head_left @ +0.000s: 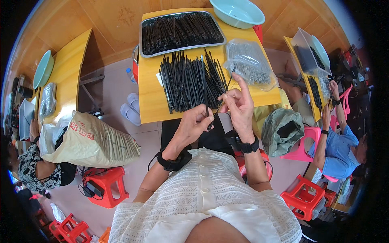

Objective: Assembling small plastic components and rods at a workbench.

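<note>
Just over the table's near edge, my left hand (196, 123) is closed around a long black stick (204, 81) that points up and away. Close to its right, my right hand (240, 106) pinches a thinner dark rod (229, 82) between thumb and fingers, with the index finger raised. The rod's lower end comes near the left hand's fingertips; whether it touches the black stick I cannot tell. Beyond both hands lies a loose pile of black sticks (178, 83). Right of the pile, a clear plastic bag (248, 60) holds many thin grey rods.
A metal tray (222, 38) full of dark sticks and a pale green basin (239, 14) stand at the yellow table's (150, 109) far side. A large sack (97, 141) stands left, a green bag (282, 131) right. Red stools (106, 188) and people working sit on both sides.
</note>
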The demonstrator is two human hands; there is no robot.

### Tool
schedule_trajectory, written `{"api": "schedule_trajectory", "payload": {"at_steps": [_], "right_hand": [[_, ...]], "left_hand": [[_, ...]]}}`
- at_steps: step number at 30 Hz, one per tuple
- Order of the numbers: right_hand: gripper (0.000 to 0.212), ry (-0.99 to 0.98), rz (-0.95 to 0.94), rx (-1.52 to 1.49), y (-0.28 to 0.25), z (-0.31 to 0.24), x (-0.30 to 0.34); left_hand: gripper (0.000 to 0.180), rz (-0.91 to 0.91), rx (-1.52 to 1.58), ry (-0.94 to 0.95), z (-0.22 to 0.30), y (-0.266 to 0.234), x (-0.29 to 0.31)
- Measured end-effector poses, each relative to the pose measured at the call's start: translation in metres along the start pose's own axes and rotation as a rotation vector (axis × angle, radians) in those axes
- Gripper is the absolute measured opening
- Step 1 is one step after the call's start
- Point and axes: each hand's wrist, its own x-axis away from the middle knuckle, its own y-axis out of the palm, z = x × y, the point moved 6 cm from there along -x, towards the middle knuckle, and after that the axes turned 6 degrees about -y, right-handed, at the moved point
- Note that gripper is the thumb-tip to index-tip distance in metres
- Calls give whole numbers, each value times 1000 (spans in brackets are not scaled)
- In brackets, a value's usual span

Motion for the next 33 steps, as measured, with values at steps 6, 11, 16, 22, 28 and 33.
{"api": "schedule_trajectory", "payload": {"at_steps": [6, 11, 16, 22, 28, 33], "right_hand": [[51, -11, -10, 14, -1, 1, 0], [49, -3, -30, 30, -2, 2, 0], [49, 7, -41, 23, -1, 0, -1], [47, -3, -59, 21, 5, -2, 0], [48, 5, -68, 24, 6, -1, 2], [48, 13, -81, -4, 8, 1, 3]], "left_hand": [[4, -18, -31, -10, -1, 1, 0], [3, -19, -26, -18, -3, 2, -1], [2, -12, -40, -17, -2, 2, -2], [4, 35, 43, 77, 6, 4, -8], [3, 40, 79, 82, 8, 2, -11], [7, 84, 109, 42, 8, 0, -10]]}}
